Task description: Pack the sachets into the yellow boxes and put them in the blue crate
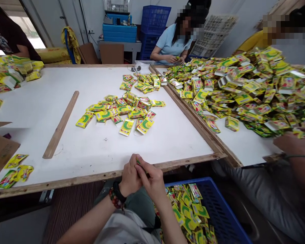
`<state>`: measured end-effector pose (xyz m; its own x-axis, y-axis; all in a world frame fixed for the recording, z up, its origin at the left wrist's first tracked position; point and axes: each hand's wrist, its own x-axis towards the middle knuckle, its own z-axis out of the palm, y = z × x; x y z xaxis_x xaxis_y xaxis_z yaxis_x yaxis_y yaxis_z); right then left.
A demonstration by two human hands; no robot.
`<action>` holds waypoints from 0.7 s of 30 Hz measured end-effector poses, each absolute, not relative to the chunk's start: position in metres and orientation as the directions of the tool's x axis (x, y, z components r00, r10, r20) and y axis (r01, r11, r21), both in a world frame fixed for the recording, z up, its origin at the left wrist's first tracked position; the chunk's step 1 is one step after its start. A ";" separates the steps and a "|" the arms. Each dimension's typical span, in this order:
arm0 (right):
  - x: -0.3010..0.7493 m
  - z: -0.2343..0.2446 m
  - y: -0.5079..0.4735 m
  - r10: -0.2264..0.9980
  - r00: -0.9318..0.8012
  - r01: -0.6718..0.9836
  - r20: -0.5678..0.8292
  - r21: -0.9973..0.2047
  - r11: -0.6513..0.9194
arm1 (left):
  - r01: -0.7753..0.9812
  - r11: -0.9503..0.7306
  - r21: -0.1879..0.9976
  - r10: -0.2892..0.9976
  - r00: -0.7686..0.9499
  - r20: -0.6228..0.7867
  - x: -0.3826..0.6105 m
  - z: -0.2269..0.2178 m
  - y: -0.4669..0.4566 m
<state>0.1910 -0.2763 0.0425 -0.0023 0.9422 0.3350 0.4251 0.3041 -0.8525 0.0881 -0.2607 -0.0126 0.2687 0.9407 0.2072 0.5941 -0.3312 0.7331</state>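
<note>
My left hand (131, 176) and my right hand (152, 177) meet at the table's front edge, fingers closed together. Between them shows a sliver of a small green packet (138, 162), mostly hidden by my fingers. Beyond my hands, a loose group of small yellow-and-green boxes (127, 126) lies on the white table (104, 145). Below my right forearm, a blue crate (218, 196) holds many yellow packets (186, 206).
Wooden strips edge the table, and a loose wooden slat (62, 123) lies on it. A big heap of boxes (243, 84) covers the right side. At left are a cardboard box (2, 152) and several packets (16, 173). Co-workers sit around; one's hand (294, 144) is at right.
</note>
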 end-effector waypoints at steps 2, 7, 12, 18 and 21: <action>0.190 0.038 -0.282 0.926 0.027 0.457 0.376 -0.828 0.324 | 0.543 -0.353 0.761 0.926 0.318 0.203 0.084 -0.003 -0.259; 0.238 0.034 -0.320 0.951 0.184 0.573 0.249 -0.813 0.103 | 0.386 -0.601 0.700 0.650 0.746 0.147 0.077 0.039 -0.219; 0.286 0.028 -0.344 0.957 0.225 0.811 0.182 -0.580 -0.080 | 0.765 -0.479 0.430 0.875 0.458 0.158 0.113 0.051 -0.134; 0.263 0.015 -0.319 0.944 0.168 0.824 0.284 -0.567 0.023 | 0.791 -0.509 0.340 0.854 0.514 0.081 0.132 0.055 -0.101; 0.255 0.016 -0.299 0.906 0.180 0.810 0.382 -0.581 0.084 | 0.740 -0.567 0.363 0.808 0.585 0.068 0.102 0.075 -0.131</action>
<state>0.2550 -0.2992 0.0162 0.1803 0.9062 0.3824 0.8096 0.0841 -0.5809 0.1023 -0.1306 0.0746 0.5854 0.8079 0.0679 0.7398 -0.5666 0.3628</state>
